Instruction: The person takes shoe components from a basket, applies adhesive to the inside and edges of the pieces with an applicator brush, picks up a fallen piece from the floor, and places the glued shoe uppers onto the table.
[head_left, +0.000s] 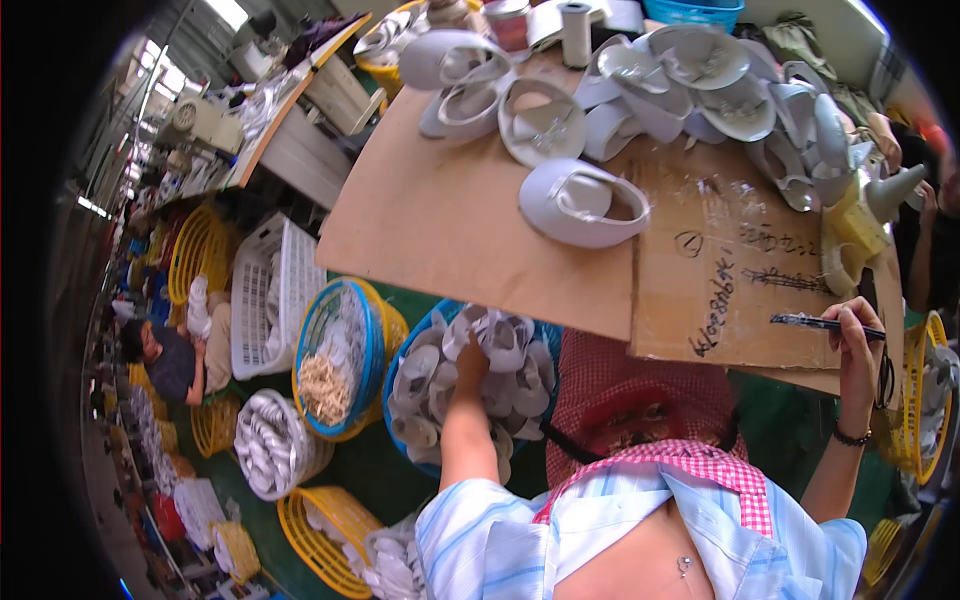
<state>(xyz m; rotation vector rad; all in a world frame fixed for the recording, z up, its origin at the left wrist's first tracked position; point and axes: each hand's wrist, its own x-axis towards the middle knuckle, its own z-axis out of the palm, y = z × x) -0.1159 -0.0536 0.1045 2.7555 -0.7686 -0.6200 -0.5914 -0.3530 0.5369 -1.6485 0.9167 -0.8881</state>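
Observation:
My left hand (472, 362) reaches down into a blue basket (393, 425) full of white shoe uppers (440, 375), left of my lap. Its fingers are among the uppers and mostly hidden, so I cannot tell if they grip one. At the table's right front edge, my right hand (855, 338) is closed around a thin dark-handled brush (800, 321); the brush's coated tip points left over a flattened cardboard sheet (745, 330). One white shoe upper (582, 205) lies by itself on the tabletop (450, 220), its opening facing up.
Many white uppers (700, 65) are heaped along the table's back. A yellow container with a grey nozzle (860, 225) stands at the right edge. Baskets crowd the floor on the left, including a white crate (262, 300). A seated person (175, 360) is far left; another person's arm (922, 240) shows at right.

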